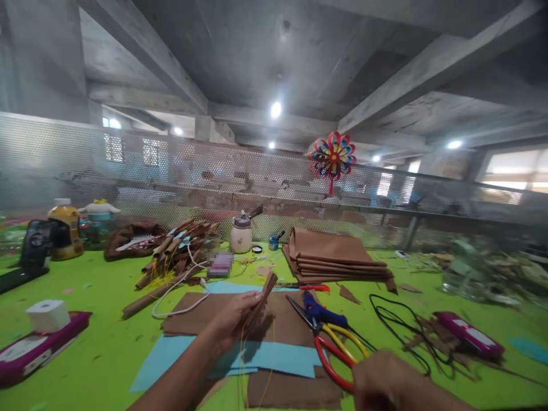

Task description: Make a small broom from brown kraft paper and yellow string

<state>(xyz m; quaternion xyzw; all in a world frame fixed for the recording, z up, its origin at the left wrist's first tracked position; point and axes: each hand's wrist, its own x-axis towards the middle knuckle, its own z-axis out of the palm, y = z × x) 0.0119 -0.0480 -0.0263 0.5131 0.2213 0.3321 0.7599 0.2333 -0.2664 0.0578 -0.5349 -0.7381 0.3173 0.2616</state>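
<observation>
My left hand (pixel 242 314) is closed around a narrow bundle of folded brown paper (pixel 266 291), held upright and tilted right. Thin yellow thread (pixel 242 365) hangs from around it. My right hand (pixel 381 379), a little blurred, is curled at the lower right; its fingertips are hidden. It overlaps the handle ends of red-and-yellow scissors (pixel 317 330), whose blades point up and left, partly open. I cannot tell whether it grips them. Beneath lie brown paper sheets (pixel 192 313) and light blue paper (pixel 171 357). A blue glue gun (pixel 319 311) rests beside the scissors.
Stacked folded brown paper (pixel 334 257) lies at the back right, rolled brown paper pieces (pixel 171 251) at the back left. A cream jar (pixel 241 235) stands between them. A black cord (pixel 396 325) coils right, near a purple power strip (pixel 468 334). A perforated panel (pixel 257 165) borders the back.
</observation>
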